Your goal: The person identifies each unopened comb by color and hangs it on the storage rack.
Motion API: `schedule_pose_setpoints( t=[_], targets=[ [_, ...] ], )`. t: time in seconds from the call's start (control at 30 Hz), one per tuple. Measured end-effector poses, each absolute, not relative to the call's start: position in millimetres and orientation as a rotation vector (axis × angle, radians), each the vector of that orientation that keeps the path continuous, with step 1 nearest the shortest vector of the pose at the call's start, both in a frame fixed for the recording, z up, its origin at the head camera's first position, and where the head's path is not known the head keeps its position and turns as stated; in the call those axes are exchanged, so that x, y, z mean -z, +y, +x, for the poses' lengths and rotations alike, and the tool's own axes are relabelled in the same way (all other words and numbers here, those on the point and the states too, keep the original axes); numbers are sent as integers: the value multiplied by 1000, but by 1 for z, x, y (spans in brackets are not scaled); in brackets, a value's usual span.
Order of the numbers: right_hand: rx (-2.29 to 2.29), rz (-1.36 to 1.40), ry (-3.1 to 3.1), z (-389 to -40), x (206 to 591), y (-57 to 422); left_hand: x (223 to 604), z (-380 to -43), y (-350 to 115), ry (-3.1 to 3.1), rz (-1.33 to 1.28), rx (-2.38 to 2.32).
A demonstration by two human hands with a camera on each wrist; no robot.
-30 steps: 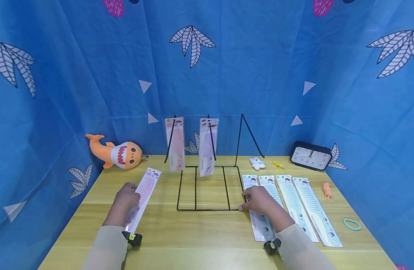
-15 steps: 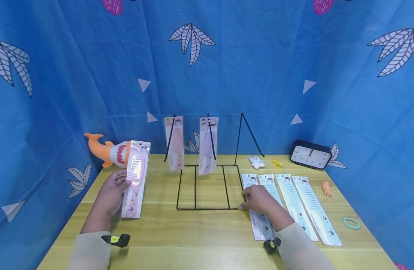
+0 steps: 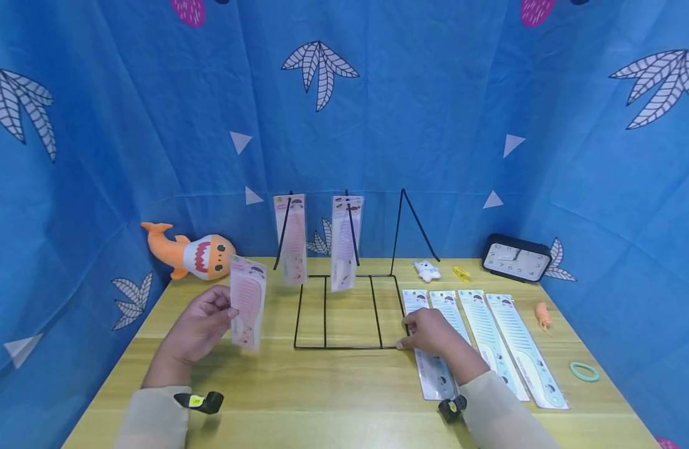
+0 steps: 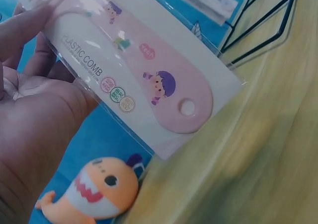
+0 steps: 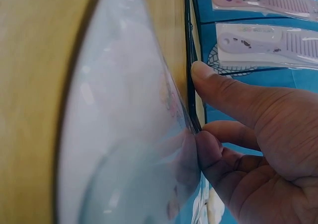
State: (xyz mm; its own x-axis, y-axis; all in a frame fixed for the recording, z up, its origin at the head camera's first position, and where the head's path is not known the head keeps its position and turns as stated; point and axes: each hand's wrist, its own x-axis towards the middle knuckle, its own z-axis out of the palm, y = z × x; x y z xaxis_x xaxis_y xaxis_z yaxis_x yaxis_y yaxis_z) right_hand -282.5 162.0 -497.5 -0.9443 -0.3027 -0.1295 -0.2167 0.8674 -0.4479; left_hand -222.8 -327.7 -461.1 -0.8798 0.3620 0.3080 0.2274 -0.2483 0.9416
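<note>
My left hand (image 3: 201, 327) pinches a pink plastic comb (image 3: 247, 305) in its clear packet by the left edge, held upright above the table. In the left wrist view the printed handle of that comb (image 4: 169, 85) faces the camera. My right hand (image 3: 434, 330) grips the front right corner of a black wire display rack (image 3: 350, 348) at its base, thumb and fingertips on the wire. A packaged pink comb (image 3: 293, 249) hangs from the rack's left hook, and packaged purple combs (image 3: 342, 255) from the middle one. The right hook bears nothing.
Several packaged blue-green combs (image 3: 526, 355) lie side by side under and beyond my right forearm. An orange plush shark (image 3: 206, 257) sits back left. At the right are a black clock (image 3: 517, 259), a white bear figure (image 3: 427, 272), a yellow clip (image 3: 461, 274) and a green ring (image 3: 584, 372).
My left hand has lifted the pink comb off the table, turned it upright and brought it rightward, off the plush shark it overlapped. My right hand stays on the rack.
</note>
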Motion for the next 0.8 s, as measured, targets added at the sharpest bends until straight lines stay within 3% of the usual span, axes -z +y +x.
schedule_pose_setpoints(
  t=[0.23, 0.8],
  targets=[
    [641, -421, 2851, -282, 499, 163, 455, -225, -314, 1877, 807, -2207],
    [636, -458, 2867, -283, 500, 165, 449, -227, -302, 2043, 611, -2170]
  ],
)
